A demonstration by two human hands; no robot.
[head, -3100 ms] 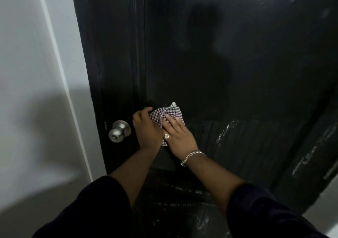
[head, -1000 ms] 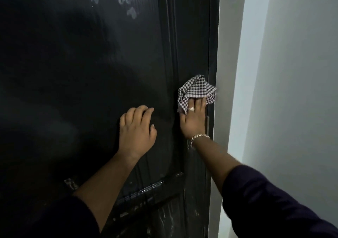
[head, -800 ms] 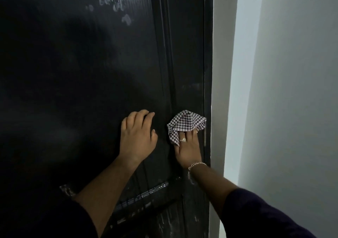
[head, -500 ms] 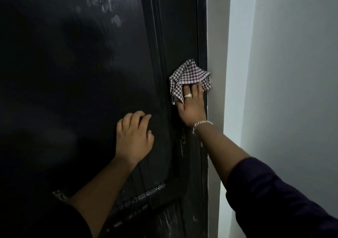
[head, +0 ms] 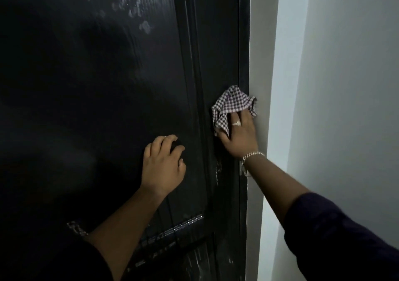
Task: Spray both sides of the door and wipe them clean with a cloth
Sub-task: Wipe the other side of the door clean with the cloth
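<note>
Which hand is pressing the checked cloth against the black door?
The right hand, with ring and bracelet, presses the checked cloth on the black door; the left hand is bare.

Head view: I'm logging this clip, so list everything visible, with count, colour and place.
Door: one, black, fills the left and centre; wet streaks near its top and bottom.
Cloth: one, dark-and-white checked, pressed on the door's right edge.
Wall: one, pale grey-white, right of the door.
Ring: one, silvery, on a right-hand finger.
Bracelet: one, silvery, on the right wrist.
Sleeves: two, dark, lower corners.
Left hand: one, resting on the door panel, fingers bent, holding nothing.
Right hand: one, pressing the cloth to the door.
</note>
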